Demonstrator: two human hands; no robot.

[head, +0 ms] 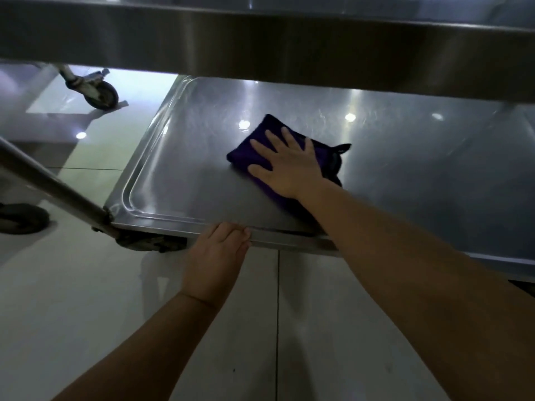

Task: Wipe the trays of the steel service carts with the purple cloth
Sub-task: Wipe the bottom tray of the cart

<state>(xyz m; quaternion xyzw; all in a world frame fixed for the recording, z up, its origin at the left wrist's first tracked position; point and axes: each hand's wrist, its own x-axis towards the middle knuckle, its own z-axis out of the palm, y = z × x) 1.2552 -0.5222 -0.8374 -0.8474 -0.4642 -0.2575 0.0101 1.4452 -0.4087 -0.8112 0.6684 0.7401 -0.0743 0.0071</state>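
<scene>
My right hand [286, 166] lies flat with the fingers spread, palm pressing the folded purple cloth [249, 156] down onto the lower tray [185, 180] of the steel cart; nothing is gripped, the cloth is simply pinned under the palm, near the middle of the tray and a little toward its left half. A dark loop of the cloth sticks out to the right of my wrist. My left hand [215, 261] is curled over the tray's near rim, fingers hooked on the edge, which I read as bracing the cart so it does not roll on its caster [149, 243]. Above, the edge of the upper tray [260, 44] overhangs and hides the far strip of the lower one. I judge the wiping of this lower tray to be under way. Next I would sweep the cloth toward the left corners and the raised lip, keeping pressure even, then reach under the overhang for the back.
</scene>
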